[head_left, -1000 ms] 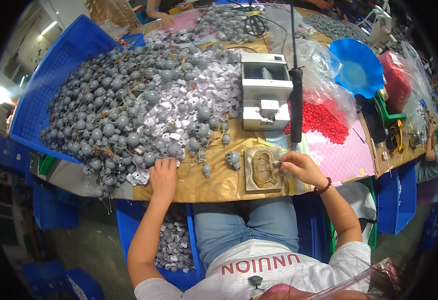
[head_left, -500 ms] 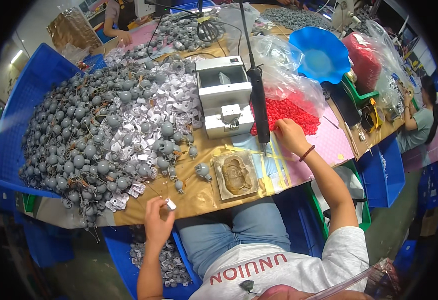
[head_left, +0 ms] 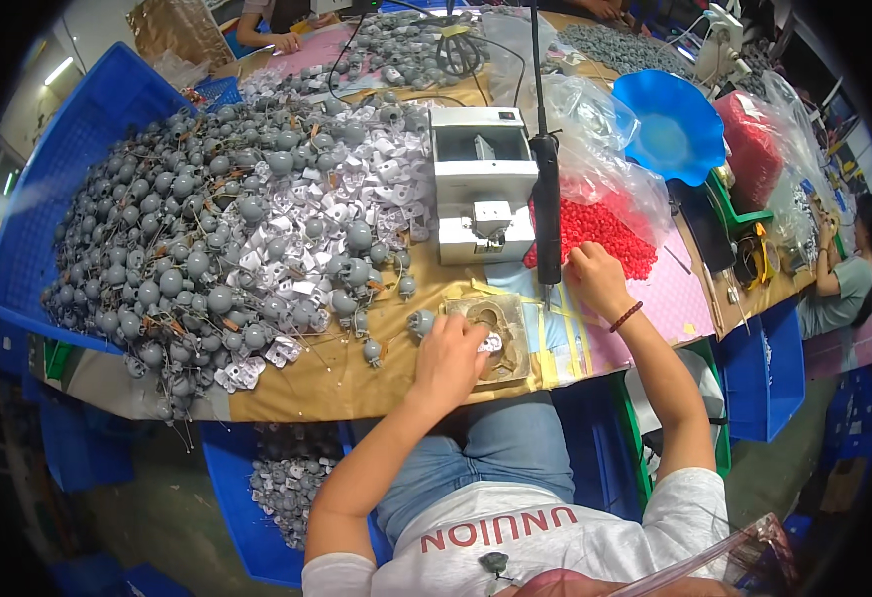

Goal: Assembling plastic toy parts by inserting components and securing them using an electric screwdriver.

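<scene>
My left hand (head_left: pixel 449 360) is closed in a pinch on a small white plastic part (head_left: pixel 492 342), held over the hollow of a square tan mould block (head_left: pixel 515 360) at the table's front edge. Just left of the mould, a grey ball-shaped part (head_left: pixel 421 322) lies by my fingers. My right hand (head_left: pixel 598 279) is at the near edge of a heap of small red plastic pieces (head_left: pixel 610 234). Its fingers are curled together, and whatever they grip is hidden. Above the mould, a black electric screwdriver (head_left: pixel 546 204) hangs tip down.
A large heap of grey ball-shaped parts (head_left: pixel 147 259) with wires spills from a blue crate (head_left: pixel 28 249), beside white plastic parts (head_left: pixel 356 194). A white bench machine (head_left: pixel 483 189) stands behind the mould. A blue scalloped bowl (head_left: pixel 670 129) is farther back. Another person (head_left: pixel 839 284) works at right.
My left hand has moved right and forward, carrying the white part from the table's front edge to the mould. My right hand stays by the red pieces. The view has shifted slightly.
</scene>
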`<state>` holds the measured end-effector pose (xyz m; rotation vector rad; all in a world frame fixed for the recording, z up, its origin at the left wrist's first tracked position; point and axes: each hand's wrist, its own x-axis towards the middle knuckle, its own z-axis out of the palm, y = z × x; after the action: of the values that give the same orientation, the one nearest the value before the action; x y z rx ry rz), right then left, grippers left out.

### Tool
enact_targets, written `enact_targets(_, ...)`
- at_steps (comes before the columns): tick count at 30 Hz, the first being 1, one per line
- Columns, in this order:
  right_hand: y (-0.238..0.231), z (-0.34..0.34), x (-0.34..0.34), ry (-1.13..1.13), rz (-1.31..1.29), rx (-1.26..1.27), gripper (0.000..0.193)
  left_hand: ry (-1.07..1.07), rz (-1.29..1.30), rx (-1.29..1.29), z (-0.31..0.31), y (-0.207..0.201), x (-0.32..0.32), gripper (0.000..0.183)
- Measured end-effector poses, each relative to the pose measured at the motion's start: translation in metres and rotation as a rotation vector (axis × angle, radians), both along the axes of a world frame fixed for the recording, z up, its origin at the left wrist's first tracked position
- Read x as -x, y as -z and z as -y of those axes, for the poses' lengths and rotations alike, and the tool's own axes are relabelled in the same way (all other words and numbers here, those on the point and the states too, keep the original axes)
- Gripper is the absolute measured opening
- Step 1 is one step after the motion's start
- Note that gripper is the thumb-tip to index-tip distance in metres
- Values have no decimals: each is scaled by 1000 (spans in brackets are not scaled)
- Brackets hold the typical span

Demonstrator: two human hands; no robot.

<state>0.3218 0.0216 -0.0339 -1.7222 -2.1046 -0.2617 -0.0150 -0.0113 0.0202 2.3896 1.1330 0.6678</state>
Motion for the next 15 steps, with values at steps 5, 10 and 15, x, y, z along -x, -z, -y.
enact_targets(5, -10, 7, 6, -11, -273, 5, 14, -49, -34, 60, -9, -4, -9, 33)
enact_targets(10, -33, 28, 40, -162, -760, 116, 18, -155, 326, -14, 33, 29, 12, 46)
enact_targets(15, -44, 41, 103, -502, -650, 145, 15, -381, 537, 263, 68, 44, 29, 59)
